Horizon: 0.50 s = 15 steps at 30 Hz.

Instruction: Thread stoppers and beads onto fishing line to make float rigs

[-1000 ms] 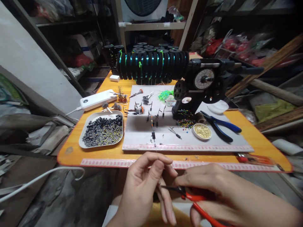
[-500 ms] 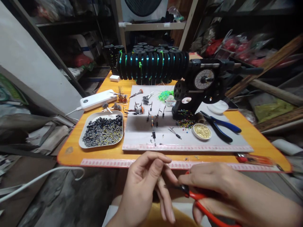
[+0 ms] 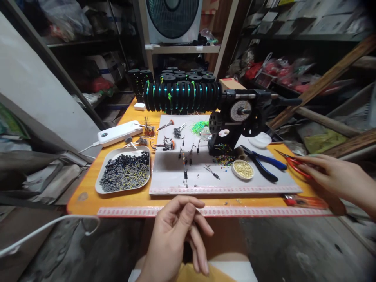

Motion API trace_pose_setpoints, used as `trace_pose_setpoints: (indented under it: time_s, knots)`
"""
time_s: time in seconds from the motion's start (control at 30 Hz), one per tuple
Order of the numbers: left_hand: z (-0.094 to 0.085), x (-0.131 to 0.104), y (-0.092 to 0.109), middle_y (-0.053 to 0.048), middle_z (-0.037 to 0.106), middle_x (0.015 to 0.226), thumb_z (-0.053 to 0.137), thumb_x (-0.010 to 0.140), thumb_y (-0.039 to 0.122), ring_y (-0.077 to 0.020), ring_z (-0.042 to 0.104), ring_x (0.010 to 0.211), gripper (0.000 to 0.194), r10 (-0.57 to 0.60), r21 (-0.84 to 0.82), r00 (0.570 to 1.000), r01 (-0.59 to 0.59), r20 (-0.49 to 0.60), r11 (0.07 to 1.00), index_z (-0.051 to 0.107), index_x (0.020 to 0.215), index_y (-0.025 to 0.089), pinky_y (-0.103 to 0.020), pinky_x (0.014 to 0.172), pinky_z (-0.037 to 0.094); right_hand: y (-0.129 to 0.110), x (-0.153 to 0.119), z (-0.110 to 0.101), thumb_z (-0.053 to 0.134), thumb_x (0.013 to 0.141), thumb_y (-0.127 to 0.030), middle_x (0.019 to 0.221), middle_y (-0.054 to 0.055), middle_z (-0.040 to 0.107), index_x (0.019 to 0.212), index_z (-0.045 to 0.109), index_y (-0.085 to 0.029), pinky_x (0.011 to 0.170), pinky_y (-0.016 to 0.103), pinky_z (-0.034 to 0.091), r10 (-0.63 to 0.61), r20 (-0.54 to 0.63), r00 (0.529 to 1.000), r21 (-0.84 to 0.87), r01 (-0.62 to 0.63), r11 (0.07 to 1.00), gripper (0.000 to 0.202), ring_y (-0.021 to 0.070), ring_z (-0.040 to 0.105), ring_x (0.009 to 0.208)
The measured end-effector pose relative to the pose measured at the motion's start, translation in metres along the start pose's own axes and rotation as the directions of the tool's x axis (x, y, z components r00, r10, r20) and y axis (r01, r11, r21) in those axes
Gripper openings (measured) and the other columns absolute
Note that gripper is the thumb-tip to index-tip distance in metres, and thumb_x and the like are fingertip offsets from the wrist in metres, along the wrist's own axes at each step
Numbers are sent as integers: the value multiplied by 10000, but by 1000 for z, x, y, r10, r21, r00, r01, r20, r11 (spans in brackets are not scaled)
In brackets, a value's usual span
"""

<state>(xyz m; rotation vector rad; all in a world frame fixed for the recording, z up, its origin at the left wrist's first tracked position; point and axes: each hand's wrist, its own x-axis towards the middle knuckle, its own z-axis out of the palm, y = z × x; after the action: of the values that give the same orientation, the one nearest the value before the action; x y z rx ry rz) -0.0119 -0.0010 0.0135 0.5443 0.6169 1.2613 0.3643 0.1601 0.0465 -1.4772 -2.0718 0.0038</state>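
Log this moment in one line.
left hand: fingers curled, contents unclear | right hand: holding red-handled tool at right side of table | blue-handled pliers: on board

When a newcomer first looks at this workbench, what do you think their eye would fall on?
Probably the row of black spools with bright green strands, toward the back of the table, beside a black machine with a round dial. Next might come the white tray of small black and grey pieces at the left, and the right hand holding a red-handled tool at the table's right side.
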Motion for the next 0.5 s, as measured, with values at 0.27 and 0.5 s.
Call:
trace_pose_setpoints:
  time_s: [0.27,0.5]
  knots:
    - [12,-5,10,36,597,481,717,859,410,-113,613,534,246,138,321,968,-65,-211,945,733,860,164,-217,592,498,-175,-7,26,592,924,-329,960,75,753,1040,739,-242,819,346,518,-126,-61,990,157,134,978,207,222,682,870]
    - [9,1,22,8,707,600,690,885,361,-156,660,623,300,196,513,959,-65,-204,856,676,1120,176,-250,663,487,-268,28,71,700,829,-485,812,75,782,924,774,-134,718,324,561,-193,497,846,801,-362,476,371,209,718,783]
